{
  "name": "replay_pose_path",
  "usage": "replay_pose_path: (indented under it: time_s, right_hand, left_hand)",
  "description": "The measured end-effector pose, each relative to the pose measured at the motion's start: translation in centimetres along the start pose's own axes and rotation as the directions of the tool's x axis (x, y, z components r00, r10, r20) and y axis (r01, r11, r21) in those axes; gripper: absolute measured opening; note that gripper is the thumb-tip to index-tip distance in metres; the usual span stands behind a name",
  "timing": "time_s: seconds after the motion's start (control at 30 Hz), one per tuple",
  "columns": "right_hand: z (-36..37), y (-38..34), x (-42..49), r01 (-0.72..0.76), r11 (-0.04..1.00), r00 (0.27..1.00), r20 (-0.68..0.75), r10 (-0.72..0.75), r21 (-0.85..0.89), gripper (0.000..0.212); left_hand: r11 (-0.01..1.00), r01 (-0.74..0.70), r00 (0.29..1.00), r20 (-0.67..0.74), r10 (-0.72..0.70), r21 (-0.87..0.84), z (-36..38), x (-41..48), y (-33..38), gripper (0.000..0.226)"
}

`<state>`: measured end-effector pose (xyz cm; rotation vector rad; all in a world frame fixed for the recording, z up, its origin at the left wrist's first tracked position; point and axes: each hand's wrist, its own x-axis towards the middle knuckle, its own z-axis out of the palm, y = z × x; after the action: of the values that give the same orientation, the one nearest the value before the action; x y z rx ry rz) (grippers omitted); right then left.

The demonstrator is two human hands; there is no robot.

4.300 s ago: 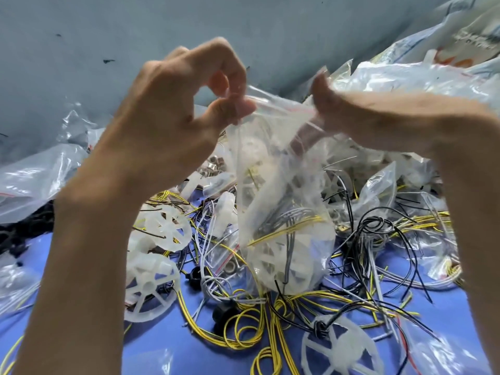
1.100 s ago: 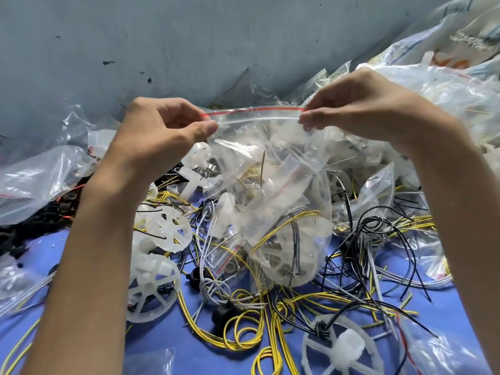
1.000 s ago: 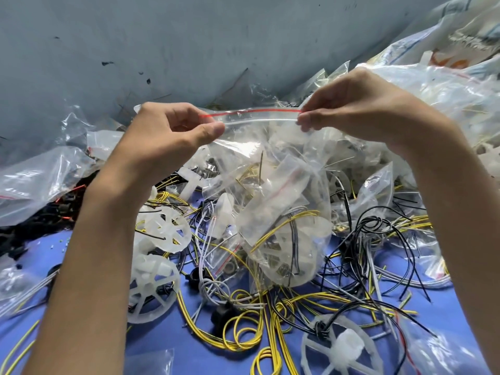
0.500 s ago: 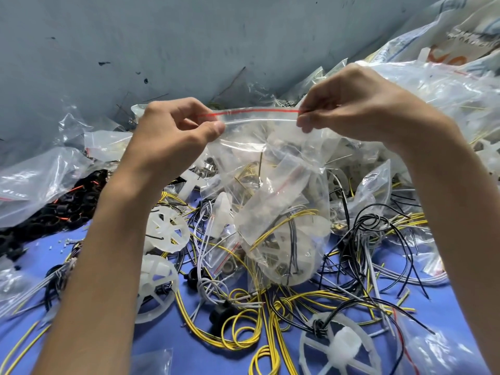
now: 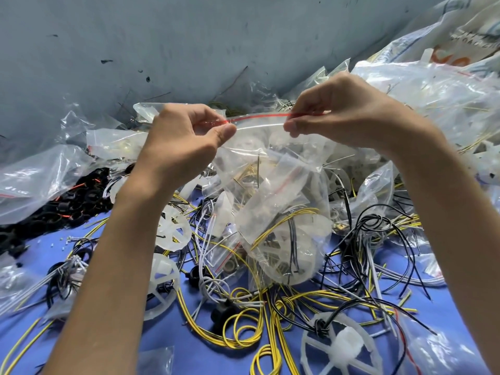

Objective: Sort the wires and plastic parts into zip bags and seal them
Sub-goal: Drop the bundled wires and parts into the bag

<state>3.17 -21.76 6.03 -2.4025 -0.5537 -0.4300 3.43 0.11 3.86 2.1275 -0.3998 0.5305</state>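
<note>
Both hands pinched the bag's (image 5: 281, 212) red-lined top: left hand (image 5: 184, 142) at its left end, right hand (image 5: 341, 115) at its right. It hung between them, above wires (image 5: 243, 328).

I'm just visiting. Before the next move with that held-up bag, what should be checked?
1. Left hand pinches the left end of the red zip strip: ok.
2. Right hand pinches the right end: ok.
3. Strip stretched straight between the hands: ok.
4. Yellow wires sit low in the zip bag, below the strip: ok.
5. Strip pressed shut along its whole length: cannot tell.
</note>
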Motion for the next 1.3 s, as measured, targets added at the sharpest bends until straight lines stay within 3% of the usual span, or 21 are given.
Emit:
replay_pose_path:
  time_s: [0.13, 0.5, 0.8, 0.97, 1.13, 1.3]
  right_hand:
    - [0.1, -0.4, 0.1, 0.019, 0.997, 0.999, -0.043, -0.022, -0.072, 0.002]
    - [0.6, -0.5, 0.1, 0.036, 0.998, 0.999, -0.008, -0.037, -0.054, 0.012]
    - [0.8, -1.2, 0.0, 0.072, 0.995, 0.995, -0.067, -0.077, -0.073, 0.005]
    - [0.7, -1.6, -0.1, 0.090, 0.991, 0.991, -0.089, -0.098, -0.094, 0.005]
    - [0.8, -1.5, -0.1, 0.111, 0.990, 0.993, -0.032, -0.114, -0.085, 0.007]
    - [0.8, -1.5, -0.1, 0.130, 0.990, 0.991, -0.036, -0.132, -0.051, 0.011]
  left_hand:
    - [0.997, -0.021, 0.999, -0.035, 0.024, 0.069, 0.3, 0.0, 0.1, 0.010]
    - [0.998, -0.049, 0.999, 0.024, 0.048, 0.044, 0.4, -0.3, 0.4, 0.005]
    - [0.977, -0.113, 0.992, -0.036, 0.121, 0.181, 0.9, -0.6, 1.1, 0.012]
    - [0.980, -0.134, 0.989, -0.035, 0.140, 0.148, 0.6, -0.6, 1.4, 0.006]
    - [0.977, -0.155, 0.988, 0.035, 0.151, 0.145, 0.5, -0.7, 1.4, 0.004]
    - [0.968, -0.179, 0.983, -0.002, 0.182, 0.178, 0.9, -0.7, 1.4, 0.011]
